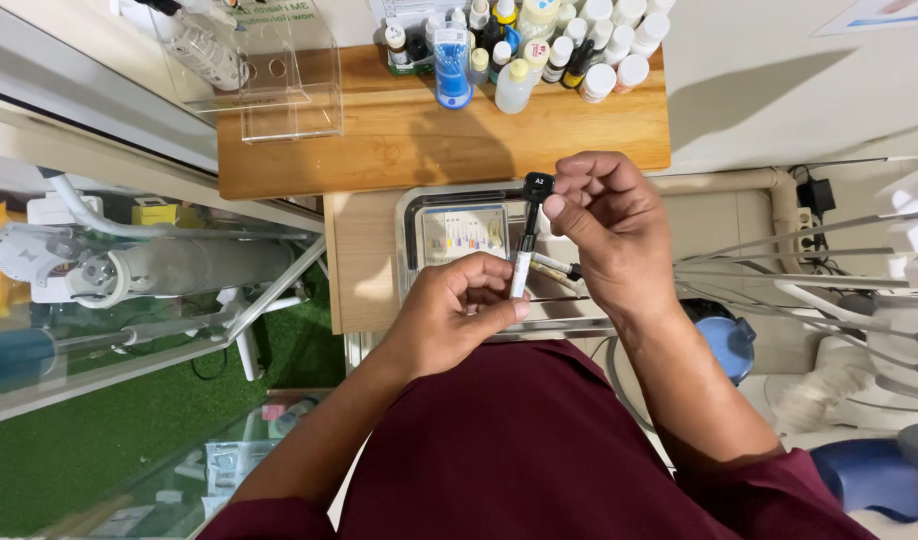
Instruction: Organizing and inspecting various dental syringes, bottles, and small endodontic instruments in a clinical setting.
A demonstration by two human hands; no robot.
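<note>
Both hands [459, 305] [604, 225] hold a black-capped syringe tube [526, 240] over a steel tray [411, 215].

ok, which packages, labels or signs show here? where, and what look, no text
Syringe: white label band, black cap, upright between left hand and right hand.
Bottles: wooden shelf, top centre; small, white caps, coloured labels.
Card: in metal tray; pale, coloured marks.
Clear holder: shelf's left end.

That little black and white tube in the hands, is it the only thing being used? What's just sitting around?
In use:
black and white tube, held by left hand and right hand
metal tray beneath them

Lying about:
small bottles on wooden shelf
clear plastic holder
blue cup
</note>
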